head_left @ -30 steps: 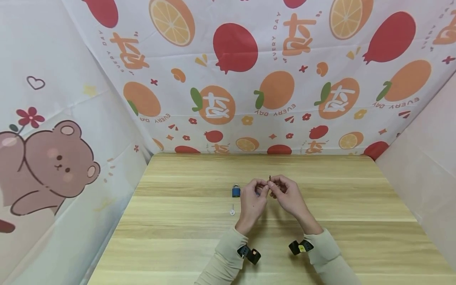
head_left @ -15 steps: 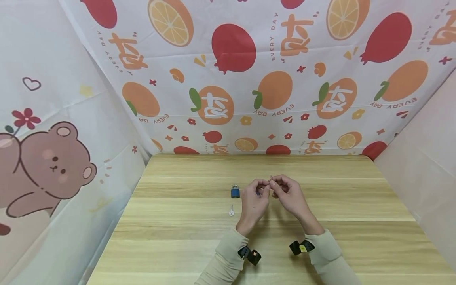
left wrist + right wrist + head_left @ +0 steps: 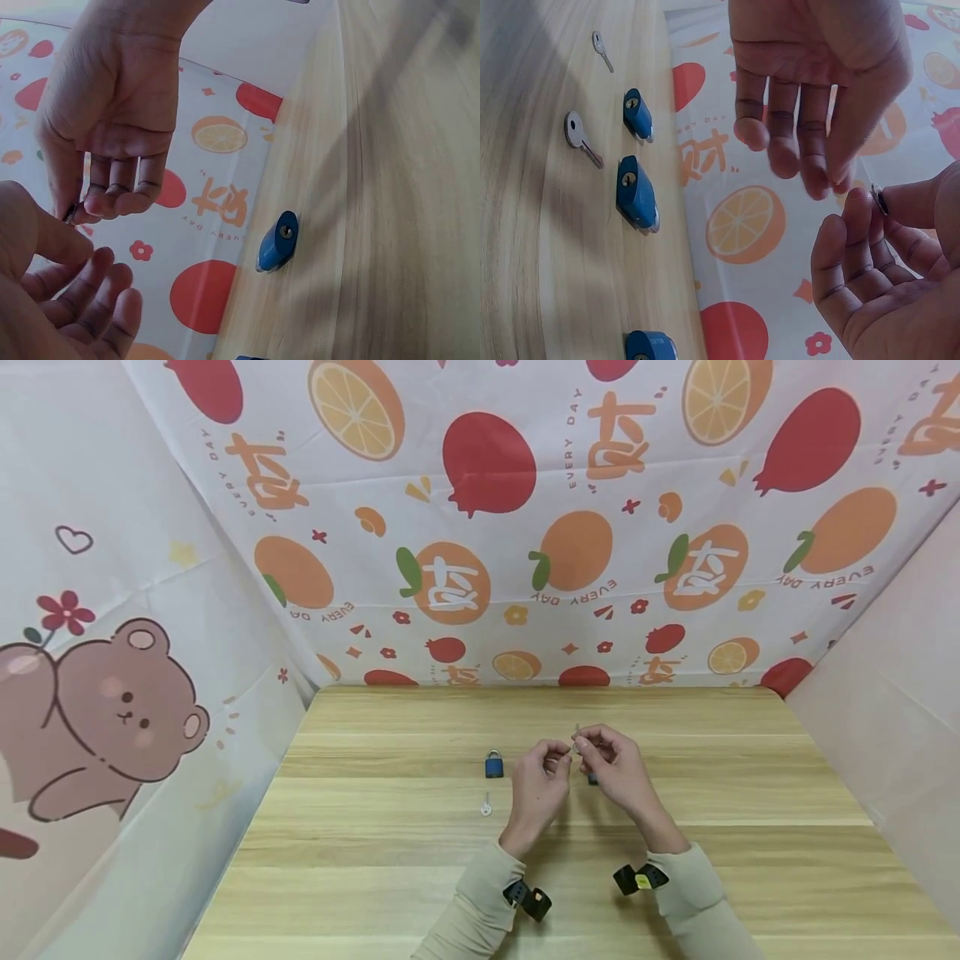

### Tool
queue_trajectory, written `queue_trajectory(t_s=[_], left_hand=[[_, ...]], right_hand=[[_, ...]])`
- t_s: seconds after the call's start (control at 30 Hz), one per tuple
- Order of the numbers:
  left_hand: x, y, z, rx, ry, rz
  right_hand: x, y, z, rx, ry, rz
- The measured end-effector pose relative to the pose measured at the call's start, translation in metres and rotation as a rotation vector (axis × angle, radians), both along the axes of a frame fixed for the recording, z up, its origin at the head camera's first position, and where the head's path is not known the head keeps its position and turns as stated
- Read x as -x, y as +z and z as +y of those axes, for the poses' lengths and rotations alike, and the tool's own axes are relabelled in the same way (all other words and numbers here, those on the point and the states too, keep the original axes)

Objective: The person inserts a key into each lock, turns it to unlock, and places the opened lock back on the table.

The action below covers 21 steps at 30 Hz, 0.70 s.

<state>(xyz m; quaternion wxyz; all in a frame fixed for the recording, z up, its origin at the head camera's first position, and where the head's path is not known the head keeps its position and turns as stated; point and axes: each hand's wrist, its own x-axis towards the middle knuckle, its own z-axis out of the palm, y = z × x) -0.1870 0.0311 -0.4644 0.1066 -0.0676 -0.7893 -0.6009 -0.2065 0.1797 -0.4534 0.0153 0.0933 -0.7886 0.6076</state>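
My right hand [image 3: 613,772] pinches a small metal key [image 3: 878,198] between thumb and index finger, its shaft pointing up and away in the head view. Just left of it is my left hand [image 3: 540,789], its thumb and index tips close together and nothing visible between them. In the right wrist view the left hand [image 3: 821,82] hangs above the key with its fingers pointing down. Beneath the hands, blue padlocks stand on the table: one padlock [image 3: 637,115], a second padlock [image 3: 636,193] and a third padlock [image 3: 651,346], partly cut off. The right hand partly covers one padlock [image 3: 593,779] in the head view.
One loose key [image 3: 486,807] lies in front of the leftmost padlock [image 3: 493,765]. Another key [image 3: 581,139] lies on the wooden table [image 3: 360,860], hidden by my left hand in the head view. A fruit-print cloth [image 3: 480,568] hangs behind the table.
My right hand has drawn slightly right with the key, opening a small gap from the left fingertips. A blue padlock now shows beneath the right hand in the head view.
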Motion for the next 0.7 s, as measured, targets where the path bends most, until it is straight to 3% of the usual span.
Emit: queue_trajectory(t_s=[0.4,0.7], left_hand=[[0.002,-0.007,0.008,0.098,-0.074,-0.055],[0.013,-0.011,0.013,0.175,-0.126,-0.066]], right_hand=[[-0.002,0.005,0.010,0.049,-0.005,0.008],[-0.006,0.014,0.018,0.043,-0.033,0.031]])
